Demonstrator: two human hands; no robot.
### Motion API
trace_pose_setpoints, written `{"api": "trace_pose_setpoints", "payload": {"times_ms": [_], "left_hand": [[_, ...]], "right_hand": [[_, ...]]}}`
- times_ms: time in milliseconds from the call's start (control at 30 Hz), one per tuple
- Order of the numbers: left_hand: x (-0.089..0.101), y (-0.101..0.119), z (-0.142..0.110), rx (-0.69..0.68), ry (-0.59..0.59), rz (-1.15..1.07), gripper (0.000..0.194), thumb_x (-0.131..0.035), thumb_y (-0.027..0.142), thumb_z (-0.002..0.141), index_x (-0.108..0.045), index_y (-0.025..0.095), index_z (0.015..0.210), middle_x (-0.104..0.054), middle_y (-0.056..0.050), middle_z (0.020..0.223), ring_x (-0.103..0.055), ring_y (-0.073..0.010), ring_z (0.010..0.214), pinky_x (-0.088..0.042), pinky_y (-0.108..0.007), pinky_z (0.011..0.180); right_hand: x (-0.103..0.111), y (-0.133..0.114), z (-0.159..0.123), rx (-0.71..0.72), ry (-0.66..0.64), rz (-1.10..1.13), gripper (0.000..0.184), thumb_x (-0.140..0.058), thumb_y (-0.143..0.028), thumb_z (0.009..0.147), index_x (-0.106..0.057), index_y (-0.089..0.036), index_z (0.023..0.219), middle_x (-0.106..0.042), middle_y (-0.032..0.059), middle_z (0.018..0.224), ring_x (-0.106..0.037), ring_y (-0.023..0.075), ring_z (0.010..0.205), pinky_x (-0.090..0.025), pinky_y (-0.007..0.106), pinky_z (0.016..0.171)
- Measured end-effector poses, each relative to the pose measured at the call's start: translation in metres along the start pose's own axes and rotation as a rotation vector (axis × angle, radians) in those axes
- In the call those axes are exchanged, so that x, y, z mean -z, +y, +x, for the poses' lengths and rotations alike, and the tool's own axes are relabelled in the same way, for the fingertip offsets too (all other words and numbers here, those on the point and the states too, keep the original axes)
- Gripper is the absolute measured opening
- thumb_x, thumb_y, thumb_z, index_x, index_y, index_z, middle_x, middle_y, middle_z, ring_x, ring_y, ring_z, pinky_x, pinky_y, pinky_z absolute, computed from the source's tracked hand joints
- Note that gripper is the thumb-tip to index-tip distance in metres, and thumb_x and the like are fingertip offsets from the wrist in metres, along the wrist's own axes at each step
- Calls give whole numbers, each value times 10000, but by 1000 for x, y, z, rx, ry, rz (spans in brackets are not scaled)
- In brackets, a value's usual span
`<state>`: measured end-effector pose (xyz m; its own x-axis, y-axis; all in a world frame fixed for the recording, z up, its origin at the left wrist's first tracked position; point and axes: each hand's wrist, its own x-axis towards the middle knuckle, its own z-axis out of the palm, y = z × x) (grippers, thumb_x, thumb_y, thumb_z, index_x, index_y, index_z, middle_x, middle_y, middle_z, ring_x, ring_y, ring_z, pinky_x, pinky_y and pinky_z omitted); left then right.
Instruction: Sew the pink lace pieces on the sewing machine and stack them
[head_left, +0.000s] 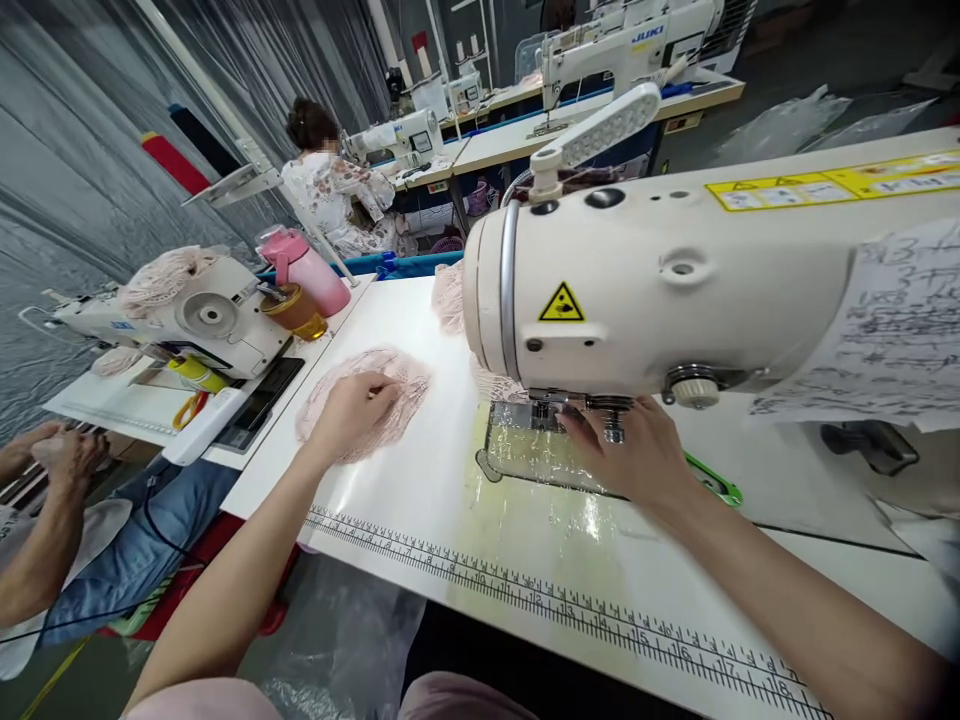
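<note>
On the white table lies a pale pink lace piece (390, 420), loosely bunched. My left hand (356, 405) rests on it with fingers curled together, pinching the lace at its upper right part. My right hand (641, 450) is under the head of a white sewing machine (615, 280), beside the presser foot (544, 412). Its thumb points toward the needle area; the other fingers are partly hidden behind the machine's metal parts, so whether they hold anything is unclear. More pink lace (448, 298) lies behind the machine head, partly covered by it.
Green-handled snips (716, 480) lie right of my right hand. A printed ruler (525, 590) runs along the table's front edge. At left stand an amber cup (296, 312), a pink jug (307, 272) and another sewing machine (214, 310). One person sits at left, another farther back.
</note>
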<state>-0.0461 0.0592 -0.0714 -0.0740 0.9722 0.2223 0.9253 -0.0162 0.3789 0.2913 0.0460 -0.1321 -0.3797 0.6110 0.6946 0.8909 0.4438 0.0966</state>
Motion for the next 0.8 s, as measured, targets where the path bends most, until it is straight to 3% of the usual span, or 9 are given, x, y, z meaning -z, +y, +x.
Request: {"api": "trace_pose_setpoints", "payload": {"times_ms": [67, 233, 267, 333, 400, 467, 600, 733, 800], "left_hand": [[8, -6, 9, -5, 137, -40, 245, -553, 385, 845, -654, 186, 744, -658, 11, 684, -600, -155, 653, -436, -266, 601], [58, -6, 26, -14, 747, -31, 332, -261, 366, 1009, -517, 155, 1016, -622, -21, 1005, -543, -154, 986, -428, -349, 834], [67, 0, 23, -37, 807, -15, 347, -259, 403, 1017, -502, 155, 1032, -608, -12, 1039, -530, -161, 1034, -411, -377, 858], [81, 19, 12, -108, 800, 21, 357, -337, 462, 996, -524, 159, 1017, -609, -1, 1021, -543, -177, 1023, -414, -386, 811], [84, 44, -8, -210, 579, 48, 302, -457, 448, 946, -593, 178, 952, -615, 20, 849, -582, -144, 802, -426, -315, 679], [76, 71, -29, -304, 230, -19, 235, -540, 427, 917, -634, 213, 894, -612, 42, 736, -526, -102, 606, -406, -260, 562], [32, 112, -48, -323, -230, -408, 247, -513, 400, 944, -639, 218, 836, -648, 12, 749, -577, -117, 643, -437, -226, 552], [-28, 119, -32, -339, -479, -472, 244, -481, 371, 955, -655, 212, 893, -693, -8, 831, -633, -150, 735, -480, -238, 624], [-51, 116, -23, -359, -503, -355, 211, -481, 322, 957, -663, 217, 940, -704, -2, 837, -642, -156, 712, -482, -249, 608]], "right_hand": [[-1, 0, 0, 3, -1, 8, 391, -477, -381, 957, -742, -168, 764, -504, 6, 404, -417, 154, 455, -414, 317, 635], [-5, 1, -3, -38, -87, 140, 323, -463, -343, 942, -730, -174, 876, -639, 53, 602, -560, 201, 672, -408, 354, 771], [-6, 1, -3, -50, -104, 167, 315, -457, -338, 939, -726, -179, 896, -654, 59, 638, -570, 208, 704, -404, 359, 785], [-7, 0, -3, -73, -135, 199, 310, -449, -337, 935, -719, -185, 918, -672, 66, 683, -583, 219, 749, -402, 366, 798], [-7, 0, -3, -92, -158, 222, 302, -449, -330, 932, -716, -190, 928, -689, 75, 729, -592, 230, 792, -403, 378, 814], [-7, 0, -3, -100, -164, 240, 284, -462, -316, 924, -717, -190, 932, -702, 83, 779, -597, 239, 833, -402, 389, 830], [-6, -1, -5, -96, -159, 231, 229, -509, -273, 897, -721, -186, 902, -703, 83, 803, -600, 242, 876, -397, 380, 846], [-5, -1, -5, -88, -133, 151, 191, -527, -199, 862, -698, -186, 776, -706, 75, 806, -605, 235, 868, -415, 350, 816], [-6, -1, -5, -93, -109, 114, 211, -517, -163, 844, -666, -192, 696, -692, 66, 757, -600, 221, 811, -422, 329, 762]]}}
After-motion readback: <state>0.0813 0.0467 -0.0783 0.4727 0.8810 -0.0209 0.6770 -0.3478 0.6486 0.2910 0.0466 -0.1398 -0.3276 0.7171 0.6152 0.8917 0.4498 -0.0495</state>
